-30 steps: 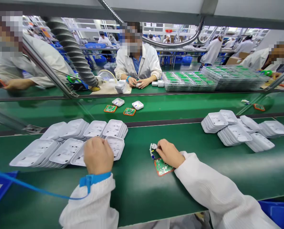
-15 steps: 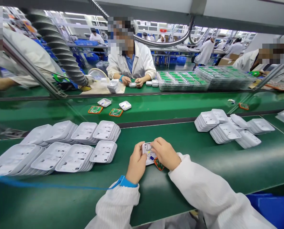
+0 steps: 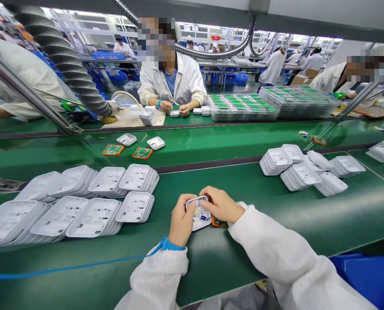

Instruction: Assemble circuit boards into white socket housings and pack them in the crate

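My left hand grips the left side of a white plastic housing, its thumb over the rim. The open inside of the housing faces me, with a small dark blue piece and a yellow spot in it. My right hand is closed on the upper right of the same housing, thumb reaching inside and fingers behind the far edge. Below those fingers, a green circuit board with an orange border sits against the housing's right side, partly hidden. A blue strap circles my left wrist.
Stacks of white housings stand to the left, and more stacks to the right. Beyond a dark rail, the green conveyor belt carries boards and housings. A co-worker sits opposite beside trays of boards.
Boards and housings on the far belt have shifted left. My right thumb has moved within the housing, and the circuit board has turned outward to the right. My view has shifted slightly.
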A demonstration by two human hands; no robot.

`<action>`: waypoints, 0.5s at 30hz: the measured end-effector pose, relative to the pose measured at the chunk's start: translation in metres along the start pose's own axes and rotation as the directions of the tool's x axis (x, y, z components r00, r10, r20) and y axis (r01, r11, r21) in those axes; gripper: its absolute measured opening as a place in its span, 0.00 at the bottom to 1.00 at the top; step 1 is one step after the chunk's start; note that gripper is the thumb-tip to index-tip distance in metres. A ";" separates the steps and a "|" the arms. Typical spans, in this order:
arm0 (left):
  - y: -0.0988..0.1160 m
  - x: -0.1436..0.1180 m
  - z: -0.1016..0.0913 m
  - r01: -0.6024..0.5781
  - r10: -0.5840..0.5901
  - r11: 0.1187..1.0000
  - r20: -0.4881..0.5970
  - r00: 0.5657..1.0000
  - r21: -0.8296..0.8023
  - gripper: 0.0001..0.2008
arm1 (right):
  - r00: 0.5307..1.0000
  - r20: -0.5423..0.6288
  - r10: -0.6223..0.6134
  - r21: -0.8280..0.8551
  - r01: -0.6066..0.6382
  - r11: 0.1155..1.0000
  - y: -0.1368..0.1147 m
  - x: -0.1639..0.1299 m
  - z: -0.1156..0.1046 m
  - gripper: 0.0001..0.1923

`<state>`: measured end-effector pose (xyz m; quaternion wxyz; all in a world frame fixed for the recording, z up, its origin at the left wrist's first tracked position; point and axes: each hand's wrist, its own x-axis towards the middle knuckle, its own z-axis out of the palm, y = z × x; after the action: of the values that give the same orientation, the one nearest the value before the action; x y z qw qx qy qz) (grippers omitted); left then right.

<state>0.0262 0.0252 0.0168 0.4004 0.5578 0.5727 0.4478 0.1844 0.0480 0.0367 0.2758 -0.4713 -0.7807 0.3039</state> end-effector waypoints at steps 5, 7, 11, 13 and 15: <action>-0.006 0.001 0.002 0.001 0.004 0.998 -0.072 0.997 0.070 0.09 | 0.994 -0.108 -0.036 -0.147 0.020 0.989 -0.008 -0.003 0.004 0.06; -0.014 0.003 0.003 0.040 -0.037 0.999 -0.085 0.996 0.036 0.10 | 0.980 -0.133 -0.146 -0.268 0.107 0.958 -0.014 -0.006 0.010 0.06; -0.023 0.005 0.005 0.085 -0.088 0.996 -0.093 0.992 -0.028 0.13 | 0.986 0.002 -0.168 -0.430 0.152 0.890 -0.021 -0.010 0.024 0.06; -0.024 0.004 0.006 0.101 -0.104 0.994 -0.091 0.990 -0.036 0.15 | 0.991 0.010 -0.133 -0.506 0.119 0.854 -0.022 -0.011 0.030 0.07; -0.024 0.002 0.007 0.113 -0.115 0.993 -0.077 0.990 -0.033 0.15 | 0.993 0.006 -0.116 -0.555 0.100 0.826 -0.021 -0.011 0.032 0.07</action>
<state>0.0257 0.0286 -0.0078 0.4104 0.5005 0.6124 0.4539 0.1536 0.0235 0.0290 0.1547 -0.4904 -0.8566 0.0420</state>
